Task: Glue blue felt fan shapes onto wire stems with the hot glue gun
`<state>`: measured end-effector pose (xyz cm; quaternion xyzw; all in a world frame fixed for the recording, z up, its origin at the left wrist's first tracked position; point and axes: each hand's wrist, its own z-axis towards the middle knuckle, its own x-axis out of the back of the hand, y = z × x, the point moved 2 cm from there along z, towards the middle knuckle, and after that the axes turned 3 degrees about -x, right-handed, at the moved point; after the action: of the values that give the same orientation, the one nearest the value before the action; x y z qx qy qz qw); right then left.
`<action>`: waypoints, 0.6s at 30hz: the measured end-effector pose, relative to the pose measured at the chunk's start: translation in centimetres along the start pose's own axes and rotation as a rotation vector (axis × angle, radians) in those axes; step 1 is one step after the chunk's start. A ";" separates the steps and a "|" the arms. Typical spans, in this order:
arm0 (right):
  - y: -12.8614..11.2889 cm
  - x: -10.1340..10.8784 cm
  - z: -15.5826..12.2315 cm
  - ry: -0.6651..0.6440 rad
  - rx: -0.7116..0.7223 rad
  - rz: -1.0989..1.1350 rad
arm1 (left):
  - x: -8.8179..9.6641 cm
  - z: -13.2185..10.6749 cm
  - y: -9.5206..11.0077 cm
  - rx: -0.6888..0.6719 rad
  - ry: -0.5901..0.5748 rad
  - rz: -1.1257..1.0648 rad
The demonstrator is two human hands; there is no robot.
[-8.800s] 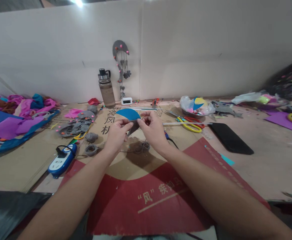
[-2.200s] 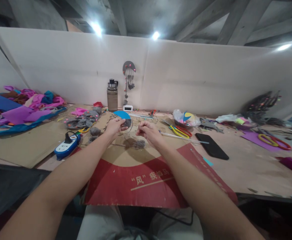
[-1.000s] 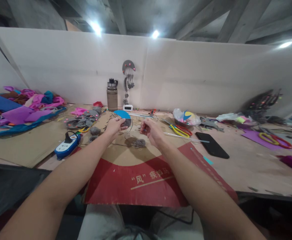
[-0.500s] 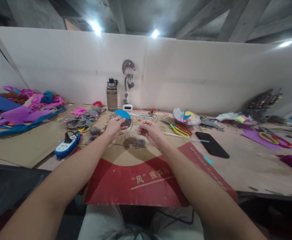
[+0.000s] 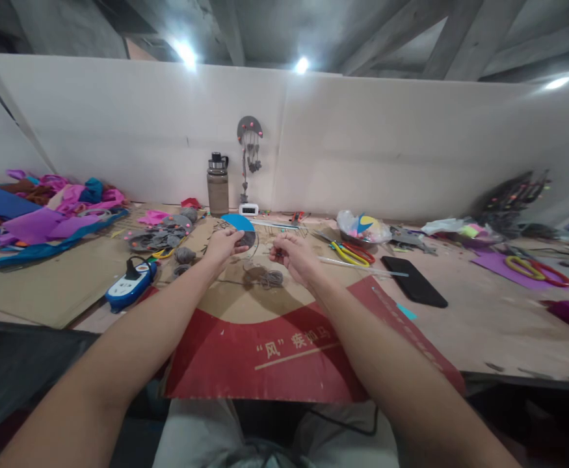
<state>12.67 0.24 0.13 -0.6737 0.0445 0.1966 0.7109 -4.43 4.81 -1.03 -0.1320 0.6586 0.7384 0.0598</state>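
My left hand [image 5: 224,246] is closed on a half-round felt piece [image 5: 241,225], blue on one face and grey on the other, held just above the cardboard sheet [image 5: 245,305]. A short way to its right, my right hand [image 5: 291,253] is pinched shut on a thin grey thread that I can barely make out. Between and below the hands a small coil of grey thread [image 5: 267,278] lies on the cardboard.
Water bottle [image 5: 217,184], small white clock [image 5: 248,209] and a hanging grey felt ornament [image 5: 249,140] stand at the back wall. Felt scraps [image 5: 45,211] and a blue power strip [image 5: 131,284] lie left. Yellow scissors [image 5: 350,255], a black phone [image 5: 413,281] and a bag of scraps [image 5: 365,229] lie right.
Over the last second my right hand drew slightly back toward the left hand and stays pinched. The left hand keeps the felt piece in place. The view has risen since the oldest frame.
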 end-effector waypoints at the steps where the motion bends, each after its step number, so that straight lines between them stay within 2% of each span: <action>1: 0.1 0.0 0.1 0.002 0.001 -0.014 | 0.0 0.0 0.0 0.005 0.003 -0.002; 8: 0.5 0.3 0.4 0.023 0.024 -0.128 | -0.5 -0.6 1.0 0.021 0.024 -0.069; 14: 0.4 0.8 0.5 0.159 0.266 -0.478 | -1.0 -1.2 1.5 -0.065 -0.053 -0.032; 18: 0.5 1.0 0.7 0.174 0.323 -0.476 | -1.8 -1.9 1.6 -0.146 -0.127 0.087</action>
<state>13.24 1.12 -0.62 -0.5579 -0.0233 -0.0437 0.8285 -2.91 2.87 0.84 -0.0600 0.6032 0.7931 0.0595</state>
